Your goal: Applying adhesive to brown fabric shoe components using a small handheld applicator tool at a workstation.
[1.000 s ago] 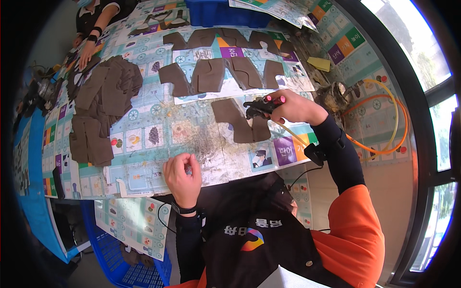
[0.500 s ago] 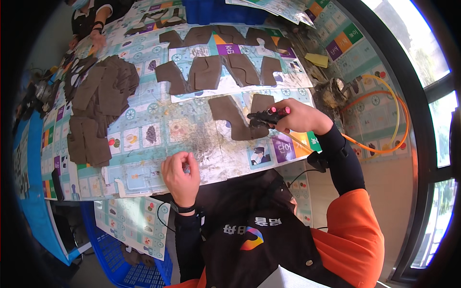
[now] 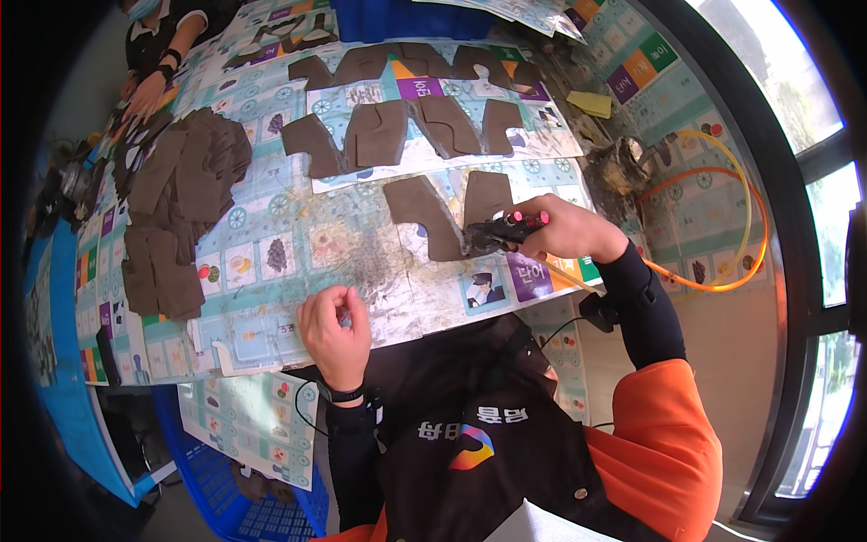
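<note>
My right hand (image 3: pixel 571 228) is closed around a black spray gun (image 3: pixel 495 235) with red knobs at its back end. The gun's nozzle points left, over the lower part of a brown cut piece (image 3: pixel 423 210) whose two arms form a V; my hand and the gun cover some of its right side. By the near table edge, my left hand (image 3: pixel 336 327) rests with its fingers loosely curled and the thumb a little apart. Nothing shows in it. Two rows of similar brown pieces (image 3: pixel 375 135) lie flat beyond the gun, with greyish streaks along some edges.
A heap of brown pieces (image 3: pixel 185 181) lies at the left. Orange hose (image 3: pixel 713 287) loops at the right, near a grimy pot (image 3: pixel 619 167). A blue bin (image 3: pixel 415 23) stands at the back, and a blue basket (image 3: pixel 194 461) below. A co-worker's hand (image 3: pixel 144 98) reaches in far left.
The spray gun and my right hand have moved slightly toward me, to the lower end of the V-shaped piece. My left hand stays curled in nearly the same place. The view has shifted slightly.
</note>
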`<state>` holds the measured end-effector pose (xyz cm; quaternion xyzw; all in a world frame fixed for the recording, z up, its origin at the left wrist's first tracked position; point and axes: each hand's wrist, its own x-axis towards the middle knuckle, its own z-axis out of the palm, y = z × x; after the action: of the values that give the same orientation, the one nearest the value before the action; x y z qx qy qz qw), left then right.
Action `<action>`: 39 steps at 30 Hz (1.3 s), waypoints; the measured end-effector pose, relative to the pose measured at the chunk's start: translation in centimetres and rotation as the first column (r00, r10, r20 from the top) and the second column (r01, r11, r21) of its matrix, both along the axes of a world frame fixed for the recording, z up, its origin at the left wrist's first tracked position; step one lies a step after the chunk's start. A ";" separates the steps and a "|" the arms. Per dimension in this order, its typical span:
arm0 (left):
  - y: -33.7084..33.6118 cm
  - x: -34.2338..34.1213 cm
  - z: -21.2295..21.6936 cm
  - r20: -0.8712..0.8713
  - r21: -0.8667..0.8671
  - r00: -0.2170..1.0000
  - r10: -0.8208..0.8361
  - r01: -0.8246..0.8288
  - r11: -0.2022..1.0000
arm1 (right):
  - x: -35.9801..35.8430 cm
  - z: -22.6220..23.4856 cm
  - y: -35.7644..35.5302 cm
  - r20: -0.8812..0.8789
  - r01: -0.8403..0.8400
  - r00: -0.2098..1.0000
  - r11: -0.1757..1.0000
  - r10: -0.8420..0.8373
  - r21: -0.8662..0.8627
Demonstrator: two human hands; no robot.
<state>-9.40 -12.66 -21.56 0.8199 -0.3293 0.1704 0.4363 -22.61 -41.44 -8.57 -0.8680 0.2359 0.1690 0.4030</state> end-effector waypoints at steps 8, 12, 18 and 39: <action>0.1 -0.1 -0.1 0.001 0.019 1.000 -0.011 0.011 1.000 | 0.5 -1.0 -1.7 0.125 0.157 0.978 0.985 -0.165 0.073; 0.1 -0.1 0.3 0.005 0.006 1.000 0.000 0.000 1.000 | 0.8 -0.8 -2.8 0.176 0.148 0.972 0.988 -0.155 0.053; -0.1 0.1 0.1 0.016 0.012 1.000 -0.008 0.008 1.000 | 1.5 -0.3 -3.6 0.212 0.298 0.929 0.953 -0.302 0.054; 0.0 -0.1 0.0 0.012 0.050 1.000 0.023 -0.024 0.998 | -1.0 -2.2 -1.4 0.208 0.109 0.967 0.979 -0.144 0.172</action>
<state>-9.48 -12.63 -21.55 0.8333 -0.3264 0.1718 0.4118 -23.58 -42.84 -10.80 -0.8295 0.2306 0.0643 0.5046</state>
